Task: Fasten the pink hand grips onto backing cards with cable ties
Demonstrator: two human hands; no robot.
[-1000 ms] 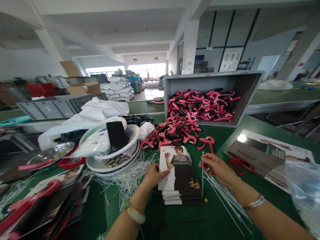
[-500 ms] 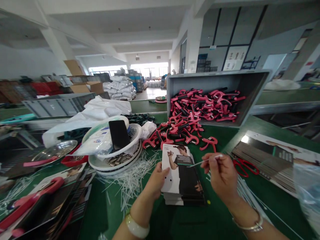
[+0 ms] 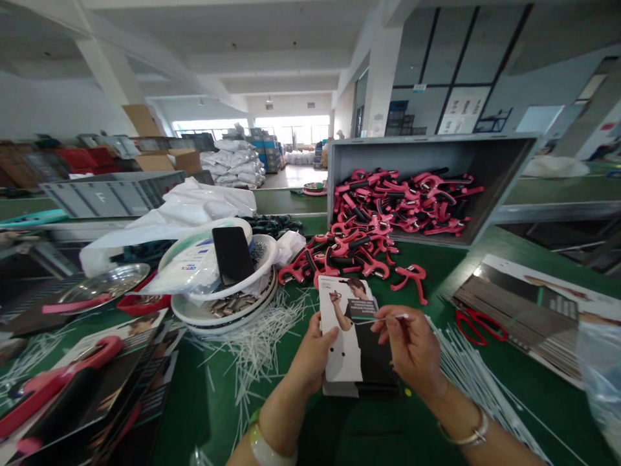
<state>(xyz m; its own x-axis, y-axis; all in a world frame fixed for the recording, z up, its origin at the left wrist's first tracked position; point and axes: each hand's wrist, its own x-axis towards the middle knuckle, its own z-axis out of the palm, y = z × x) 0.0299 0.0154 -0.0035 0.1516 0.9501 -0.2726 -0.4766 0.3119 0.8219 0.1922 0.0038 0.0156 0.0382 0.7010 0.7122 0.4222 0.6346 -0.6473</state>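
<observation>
A printed card (image 3: 347, 343) in white and black lies at the top of a small stack on the green table. My left hand (image 3: 313, 349) grips its left edge, thumb on the printed face. My right hand (image 3: 410, 343) pinches a thin white zip tie (image 3: 366, 321), whose tip reaches over the card's middle near two small dark holes. Behind the card, pink and black hand grips (image 3: 354, 249) spill from a grey crate (image 3: 504, 168). One grip (image 3: 410, 279) lies apart, just beyond my right hand.
Left of the hands are loose white ties (image 3: 257, 343), a white basin (image 3: 269, 255) and a black phone (image 3: 233, 254). More cards with a large grip (image 3: 72, 382) lie at lower left. Red scissors (image 3: 478, 327) and stacked cards (image 3: 514, 310) are at right.
My right hand has moved left, bringing the tie over the card. The card is raised and slightly tilted from the stack in my left hand. The view has shifted slightly.
</observation>
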